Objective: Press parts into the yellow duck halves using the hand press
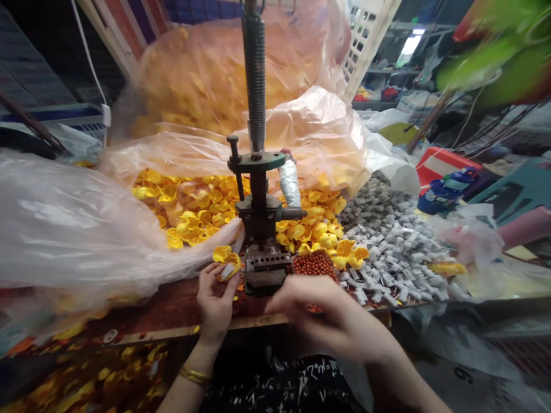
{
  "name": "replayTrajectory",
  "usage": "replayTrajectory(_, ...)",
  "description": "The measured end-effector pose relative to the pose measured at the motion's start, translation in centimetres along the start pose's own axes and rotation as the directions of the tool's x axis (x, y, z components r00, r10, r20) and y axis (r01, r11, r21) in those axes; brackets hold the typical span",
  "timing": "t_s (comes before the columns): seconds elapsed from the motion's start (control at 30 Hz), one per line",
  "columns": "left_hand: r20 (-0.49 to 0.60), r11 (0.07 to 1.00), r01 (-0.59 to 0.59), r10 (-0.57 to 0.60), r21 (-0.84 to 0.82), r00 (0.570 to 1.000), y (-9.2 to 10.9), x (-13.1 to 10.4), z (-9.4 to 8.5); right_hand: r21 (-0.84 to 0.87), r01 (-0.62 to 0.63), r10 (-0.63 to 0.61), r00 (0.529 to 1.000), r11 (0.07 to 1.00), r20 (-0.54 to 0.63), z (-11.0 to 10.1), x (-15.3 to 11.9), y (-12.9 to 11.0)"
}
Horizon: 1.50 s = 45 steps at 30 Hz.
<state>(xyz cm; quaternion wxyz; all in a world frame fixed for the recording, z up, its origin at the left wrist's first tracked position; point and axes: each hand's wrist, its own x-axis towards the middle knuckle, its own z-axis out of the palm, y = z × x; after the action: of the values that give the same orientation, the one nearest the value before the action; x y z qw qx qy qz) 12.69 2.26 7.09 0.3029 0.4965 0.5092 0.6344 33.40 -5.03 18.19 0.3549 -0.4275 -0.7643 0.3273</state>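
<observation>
My left hand (pixel 216 296) is closed on a yellow plastic shell (pixel 223 253), which has a small light grey piece (pixel 227 271) inside it. It is just left of the base of a dark hand press (pixel 259 218). My right hand (pixel 316 310), smeared by motion, is to the right of the press base and in front of a container of small red-brown beads (pixel 316 265). Whether its fingers hold anything does not show. The press has a tall spring (pixel 255 80) and a lever handle wrapped in silver (pixel 289 182).
Yellow shells (pixel 193 221) spill from a large translucent bag (pixel 189 86) behind the press. A heap of grey pieces with metal pins (pixel 387 241) lies on the right. Another clear bag (pixel 73 223) covers the left side. A blurred green fan (pixel 495 63) is at upper right.
</observation>
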Motion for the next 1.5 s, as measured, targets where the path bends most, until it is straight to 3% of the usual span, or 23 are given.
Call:
replayTrajectory(0.07,0.042,0.969,0.214,-0.211,-0.121,0.977,-0.3,0.1,-0.2,-0.245,-0.251,0.240,0.968,0.937,-0.074,0.3,0.9,3.9)
replayTrajectory(0.13,0.107,0.879,0.411,-0.397,-0.243,0.912,-0.5,0.0,-0.1,-0.473,-0.445,0.439,0.889,0.761,-0.130,1.4,1.0,7.9)
replayTrajectory(0.2,0.149,0.791,0.522,-0.502,-0.317,0.852,-0.3,-0.1,0.3,-0.581,-0.479,0.518,0.848,0.658,-0.112,2.4,0.6,10.8)
replayTrajectory(0.27,0.166,0.741,0.565,-0.545,-0.362,0.822,-0.1,-0.1,0.7,-0.610,-0.474,0.532,0.841,0.635,-0.100,3.0,0.0,12.2)
replayTrajectory(0.4,0.201,0.697,0.596,-0.568,-0.399,0.798,0.4,-0.2,0.8,-0.601,-0.484,0.502,0.851,0.636,-0.154,2.4,-0.4,12.1)
replayTrajectory(0.5,0.235,0.670,0.614,-0.573,-0.417,0.785,0.9,-0.3,0.8,-0.386,-0.432,0.363,0.900,0.815,-0.241,2.5,0.3,11.0)
replayTrajectory(0.57,0.260,0.641,0.631,-0.582,-0.437,0.771,1.3,-0.5,1.0,-0.161,-0.279,0.226,0.931,0.947,-0.285,3.5,1.4,9.9)
replayTrajectory(0.67,0.288,0.613,0.649,-0.589,-0.450,0.755,1.9,-0.9,1.6,0.065,-0.067,0.085,0.935,0.996,-0.344,6.0,3.3,8.3)
replayTrajectory(0.8,0.307,0.623,0.646,-0.572,-0.442,0.761,2.3,-1.0,1.8,0.172,0.011,0.063,0.906,0.985,-0.420,8.1,4.6,7.3)
replayTrajectory(0.97,0.318,0.632,0.650,-0.568,-0.422,0.759,2.1,-0.8,1.4,0.310,-0.022,0.149,0.908,0.951,-0.391,8.1,4.5,7.5)
replayTrajectory(1.1,0.350,0.643,0.651,-0.550,-0.402,0.759,1.9,-0.8,1.2,0.627,-0.190,0.405,0.888,0.755,-0.219,8.3,4.4,7.5)
replayTrajectory(1.17,0.350,0.662,0.645,-0.542,-0.383,0.764,1.7,-0.7,1.0,0.697,-0.244,0.469,0.871,0.674,-0.149,8.4,4.5,7.8)
replayTrajectory(1.2,0.352,0.674,0.642,-0.539,-0.365,0.765,1.5,-0.6,0.9,0.685,-0.247,0.477,0.863,0.686,-0.165,8.4,4.6,8.1)
replayTrajectory(1.27,0.369,0.705,0.637,-0.528,-0.311,0.765,0.9,0.0,0.8,0.543,-0.238,0.437,0.857,0.805,-0.272,8.4,5.1,8.8)
replayTrajectory(1.33,0.395,0.773,0.592,-0.482,-0.228,0.782,0.1,0.9,1.1,0.236,-0.263,0.336,0.870,0.936,-0.361,8.3,5.9,9.4)
replayTrajectory(1.37,0.402,0.826,0.535,-0.435,-0.178,0.806,-0.3,1.4,1.4,0.047,-0.294,0.290,0.884,0.955,-0.367,8.2,6.4,9.7)
replayTrajectory(1.43,0.391,0.923,0.376,-0.319,-0.078,0.864,-1.3,2.6,2.3,-0.278,-0.372,0.283,0.907,0.886,-0.311,8.1,7.4,10.1)
replayTrajectory(1.5,0.382,0.969,0.247,-0.229,0.003,0.895,-2.2,3.6,3.1,-0.443,-0.438,0.358,0.898,0.782,-0.255,7.6,7.8,10.4)
